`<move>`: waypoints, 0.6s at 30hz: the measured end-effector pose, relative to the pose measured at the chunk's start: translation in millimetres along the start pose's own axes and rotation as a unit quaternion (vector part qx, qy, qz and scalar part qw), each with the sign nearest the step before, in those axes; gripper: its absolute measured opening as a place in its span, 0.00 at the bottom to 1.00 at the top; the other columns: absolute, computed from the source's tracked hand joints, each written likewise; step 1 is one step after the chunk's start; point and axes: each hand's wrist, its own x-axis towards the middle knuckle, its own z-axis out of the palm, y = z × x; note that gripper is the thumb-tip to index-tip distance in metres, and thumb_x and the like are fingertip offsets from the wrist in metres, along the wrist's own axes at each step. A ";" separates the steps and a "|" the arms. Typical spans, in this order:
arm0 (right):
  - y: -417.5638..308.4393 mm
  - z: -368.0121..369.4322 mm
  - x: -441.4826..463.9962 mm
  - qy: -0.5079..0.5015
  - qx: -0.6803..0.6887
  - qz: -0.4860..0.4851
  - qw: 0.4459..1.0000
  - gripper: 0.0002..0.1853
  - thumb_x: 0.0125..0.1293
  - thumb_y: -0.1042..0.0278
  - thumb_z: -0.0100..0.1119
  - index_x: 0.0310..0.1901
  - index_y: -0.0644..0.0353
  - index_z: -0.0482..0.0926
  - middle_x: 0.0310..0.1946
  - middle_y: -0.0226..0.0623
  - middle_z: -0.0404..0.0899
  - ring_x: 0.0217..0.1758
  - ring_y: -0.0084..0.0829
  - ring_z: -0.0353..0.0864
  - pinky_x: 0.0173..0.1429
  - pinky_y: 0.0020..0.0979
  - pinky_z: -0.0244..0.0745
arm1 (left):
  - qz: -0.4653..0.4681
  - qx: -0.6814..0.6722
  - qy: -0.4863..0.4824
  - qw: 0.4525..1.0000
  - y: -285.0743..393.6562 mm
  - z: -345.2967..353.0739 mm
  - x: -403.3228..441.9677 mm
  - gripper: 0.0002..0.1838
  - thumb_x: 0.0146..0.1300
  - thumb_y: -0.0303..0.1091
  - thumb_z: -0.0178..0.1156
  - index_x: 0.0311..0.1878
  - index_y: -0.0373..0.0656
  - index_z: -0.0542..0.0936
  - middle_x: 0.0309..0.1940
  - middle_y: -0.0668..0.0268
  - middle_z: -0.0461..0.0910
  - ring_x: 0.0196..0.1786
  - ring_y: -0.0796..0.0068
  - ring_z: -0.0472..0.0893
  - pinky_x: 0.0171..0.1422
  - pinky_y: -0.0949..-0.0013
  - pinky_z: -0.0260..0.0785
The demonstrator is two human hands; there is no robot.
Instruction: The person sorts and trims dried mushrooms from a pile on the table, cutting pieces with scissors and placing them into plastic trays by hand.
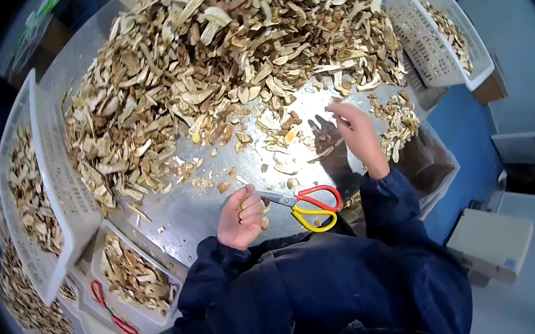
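Near the table's front edge, my left hand [240, 217] is closed, its fingers curled in around something small and pale at the fingertips that I cannot make out. Just right of it lie scissors [288, 199] with one red and one yellow handle, blades toward my left hand. My right hand [357, 135] is over the right part of the metal table [193, 205], its fingers pointing to the pile and partly hidden from view; whether it holds a piece is unclear. A large heap of dried mushroom slices [234, 45] covers the back. Loose slices [284, 135] lie between the hands.
White baskets with slices stand at the left [62, 190] and upper right [429, 49]. At the lower left are a white tray [171, 296] of slices and red-handled scissors [109, 310]. A lined bin [436, 171] stands at the right edge. A small slice pile [398, 122] lies beside my right hand.
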 end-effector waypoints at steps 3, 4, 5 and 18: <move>-11.6 17.5 -10.1 -0.001 0.004 0.018 1.000 0.14 0.58 0.80 0.52 0.47 0.63 0.78 0.45 0.44 0.78 0.35 0.37 0.80 0.42 0.31 0.75 | 0.047 0.064 0.069 0.994 -21.4 10.6 -4.9 0.08 0.72 0.34 0.44 0.43 0.40 0.71 0.19 0.76 0.57 0.26 0.84 0.62 0.25 0.80 0.57; -22.2 25.3 -11.7 -0.024 0.010 0.009 1.000 0.15 0.58 0.79 0.53 0.48 0.60 0.77 0.45 0.43 0.77 0.38 0.39 0.80 0.43 0.33 0.76 | 0.066 0.090 0.100 0.989 -28.3 14.4 -6.2 0.08 0.72 0.33 0.44 0.43 0.41 0.70 0.18 0.77 0.57 0.26 0.84 0.62 0.27 0.80 0.58; -24.7 36.5 -11.4 -0.017 -0.043 -0.042 0.998 0.15 0.58 0.78 0.54 0.48 0.59 0.77 0.45 0.43 0.76 0.40 0.41 0.79 0.44 0.34 0.75 | 0.052 0.098 0.069 0.991 -29.0 11.8 -6.6 0.07 0.71 0.31 0.45 0.45 0.40 0.71 0.22 0.75 0.61 0.27 0.83 0.63 0.30 0.80 0.59; -97.7 56.6 -56.0 -0.154 0.064 -0.034 0.985 0.21 0.55 0.71 0.64 0.51 0.58 0.73 0.37 0.39 0.72 0.34 0.33 0.76 0.37 0.30 0.72 | 0.199 0.484 0.163 0.836 -48.6 43.1 0.0 0.12 0.70 0.34 0.51 0.53 0.41 0.73 0.33 0.73 0.69 0.29 0.89 0.63 0.28 0.82 0.53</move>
